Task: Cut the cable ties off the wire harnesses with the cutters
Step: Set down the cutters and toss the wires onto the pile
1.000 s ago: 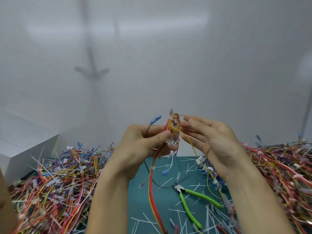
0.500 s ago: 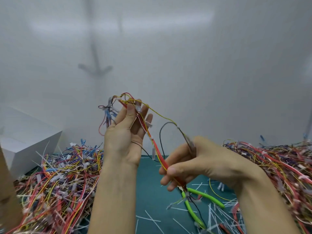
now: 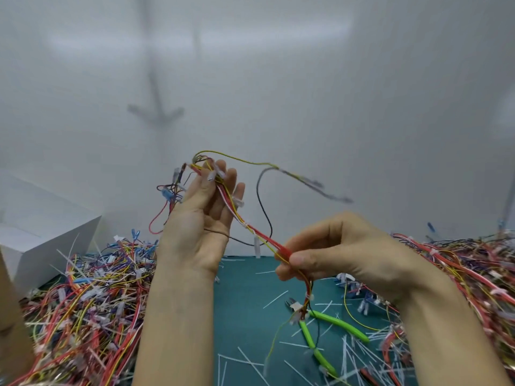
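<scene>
A wire harness (image 3: pixel 259 236) of red, yellow, white and black wires, with white cable ties along it, stretches between my hands above the mat. My left hand (image 3: pixel 200 215) is raised, palm toward me, and holds the harness's upper end among its fingers. Lower and to the right, my right hand (image 3: pixel 331 252) pinches the red and yellow strands between thumb and fingers. The harness's tail hangs below that hand. The green-handled cutters (image 3: pixel 320 330) lie on the teal mat (image 3: pixel 245 302), under the tail, with nothing holding them.
A large heap of harnesses (image 3: pixel 83 307) covers the left of the table and another heap (image 3: pixel 468 277) the right. Cut white tie pieces (image 3: pixel 278 358) litter the mat. A white box (image 3: pixel 44 232) stands at the far left, a white wall behind.
My hands have drawn apart: the left rose with the harness's upper end, the right dropped and slid along the strands, stretching the harness out. A loose yellow and grey wire now swings up to the right.
</scene>
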{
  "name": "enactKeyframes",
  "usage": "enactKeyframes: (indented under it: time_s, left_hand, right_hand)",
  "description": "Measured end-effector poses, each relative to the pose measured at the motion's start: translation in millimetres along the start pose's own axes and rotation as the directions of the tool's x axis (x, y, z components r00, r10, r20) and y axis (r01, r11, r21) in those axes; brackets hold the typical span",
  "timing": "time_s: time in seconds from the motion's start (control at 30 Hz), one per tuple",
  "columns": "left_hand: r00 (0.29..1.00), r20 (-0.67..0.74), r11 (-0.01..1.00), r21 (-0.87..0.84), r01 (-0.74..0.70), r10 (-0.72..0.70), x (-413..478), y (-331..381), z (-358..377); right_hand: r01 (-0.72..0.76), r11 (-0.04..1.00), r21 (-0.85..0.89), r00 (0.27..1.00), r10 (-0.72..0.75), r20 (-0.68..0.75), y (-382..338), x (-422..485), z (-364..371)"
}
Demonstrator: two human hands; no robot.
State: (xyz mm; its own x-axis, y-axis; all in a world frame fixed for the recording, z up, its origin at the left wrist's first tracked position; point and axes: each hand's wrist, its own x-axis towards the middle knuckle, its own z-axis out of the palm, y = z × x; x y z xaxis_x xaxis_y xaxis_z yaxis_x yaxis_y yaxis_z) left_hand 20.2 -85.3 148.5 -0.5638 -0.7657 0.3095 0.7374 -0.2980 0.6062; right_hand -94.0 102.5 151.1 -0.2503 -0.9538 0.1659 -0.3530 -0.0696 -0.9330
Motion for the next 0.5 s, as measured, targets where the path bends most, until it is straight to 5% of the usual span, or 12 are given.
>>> enactKeyframes:
  time_s: [0.13, 0.23, 0.4, 0.5]
  left_hand:
    - [0.992, 0.109, 0.964, 0.249, -0.092, 0.067, -21.2, -1.4, 20.8]
    - [0.976, 0.198, 0.871, 0.46, -0.174, 0.091, -31.7, -6.0, 31.1]
    - [0.899, 0.428, 0.668, 0.696, -0.263, -0.092, -37.7, -14.3, 34.4]
    - [0.866, 0.452, 0.59, 0.766, -0.254, -0.214, -37.9, -20.2, 36.4]
  right_hand:
    - [0.032, 0.999, -0.041, 0.982, -0.039, -0.186, -2.1, 2.7, 1.3]
    - [0.093, 0.978, 0.187, 0.912, -0.008, -0.409, -2.9, 9.5, 2.7]
    - [0.193, 0.809, 0.555, 0.945, -0.002, -0.326, -7.3, 13.2, 2.2]
    - [0.245, 0.826, 0.508, 0.912, -0.018, -0.41, -5.8, 16.4, 5.1]
